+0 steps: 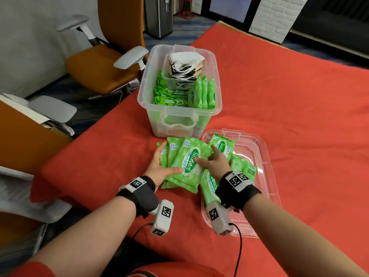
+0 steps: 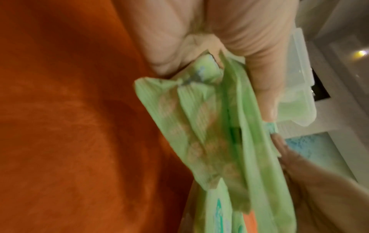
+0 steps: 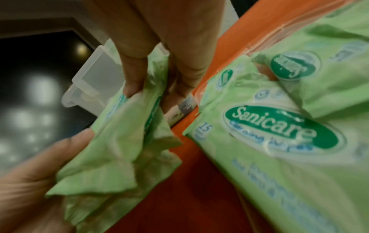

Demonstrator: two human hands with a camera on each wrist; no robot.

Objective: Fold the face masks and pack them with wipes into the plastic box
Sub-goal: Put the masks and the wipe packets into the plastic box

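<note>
Red tablecloth [image 1: 279, 96] fills most of the head view; orange chairs [image 1: 103, 72] at 10 o'clock, cut off by the frame edge; clear plastic box [image 1: 216, 80] at 12 o'clock of the hands, already holding green wipe packs, with folded face masks [image 1: 185, 66] in its inner tray; box bottom hidden by contents; clear lid [image 1: 257, 148] lies flat at 3 o'clock, more wipe packs on it, its near part hidden by the right forearm; bundle of wipe packs [image 1: 185, 162] sits between both hands, just in front of the box; left hand [image 1: 159, 166] grips the bundle's left edge, thumb on top, fingers curled under; right hand [image 1: 216, 163] grips the right edge, fingertips mostly hidden; both wrist views motion-blurred; bundle looks like four or five packs, count unclear.
</note>
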